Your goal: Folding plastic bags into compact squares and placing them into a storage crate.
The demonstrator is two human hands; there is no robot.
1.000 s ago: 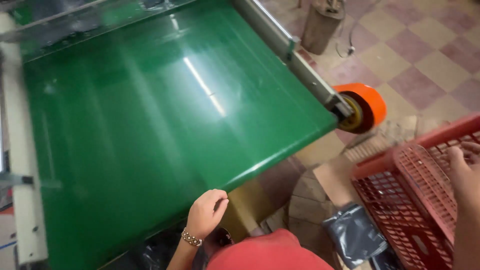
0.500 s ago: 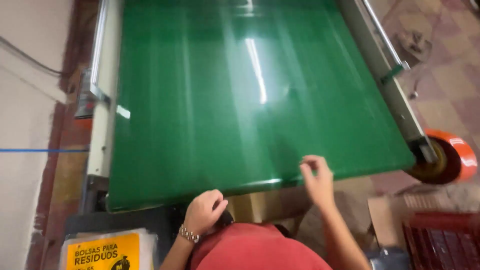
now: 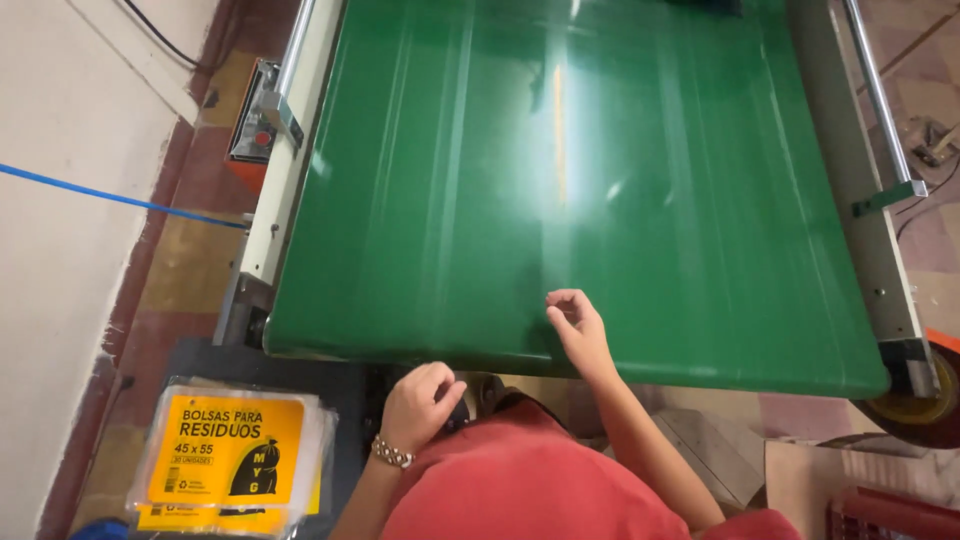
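A wide green conveyor belt (image 3: 600,150) fills the middle of the head view. My right hand (image 3: 577,325) rests on the belt near its front edge, thumb and fingers pinched together; I cannot tell whether a clear film is between them. My left hand (image 3: 420,402) is curled into a loose fist just below the belt's front edge, over a dark part of the machine, with a beaded bracelet on the wrist. My red shirt fills the bottom centre.
A stack of clear packets with yellow labels (image 3: 235,455) lies on a dark surface at the lower left. An orange control box (image 3: 255,125) sits on the left frame rail. A metal rail (image 3: 880,100) runs along the right. Cardboard (image 3: 800,470) and a red crate (image 3: 890,510) are at the lower right.
My view swung left from the red crate to the belt. My right hand left the crate, came to the belt's front edge and now sits slightly further onto it. The left hand stayed.
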